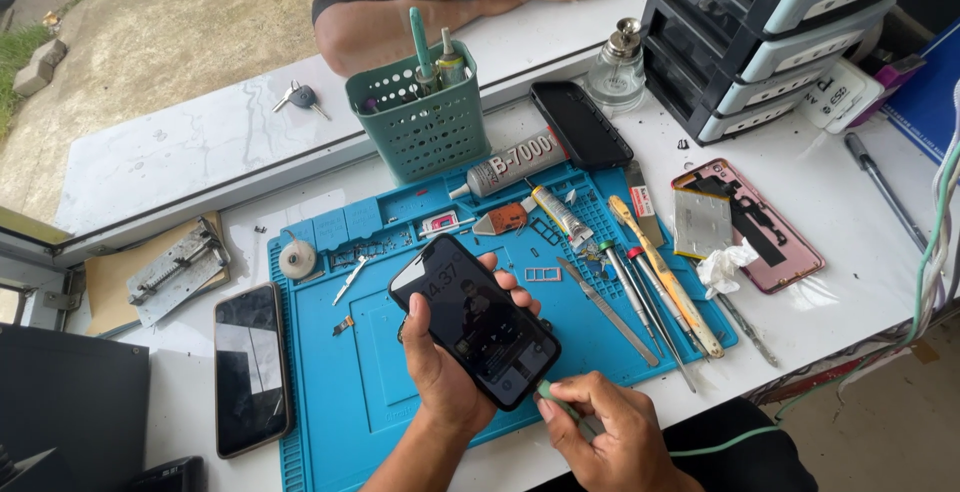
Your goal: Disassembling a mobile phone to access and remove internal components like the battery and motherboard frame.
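Blue and rubbery, the work mat (340, 392) covers the middle of the white desk (830, 282). At the far left, about nine o'clock from the mat, a dark phone (251, 368) lies flat with its shiny glass up. Next comes the left hand (440, 372), closed around the lower side of a black phone (474, 320) and holding it up over the mat. This phone is smooth and flat with round corners. Its long side runs from ten o'clock down to four o'clock, and its screen is lit. The right hand (610, 432) sits at about four o'clock from that phone, right at its lower corner. Its fingers are pinched together on the end of a thin green cable (735, 440), and the plug end touches the phone's bottom edge. The right hand is the nearer one to that corner. At two o'clock lie thin metal tools (640, 302) in a row. Farther right sits an opened pink phone back (750, 222).
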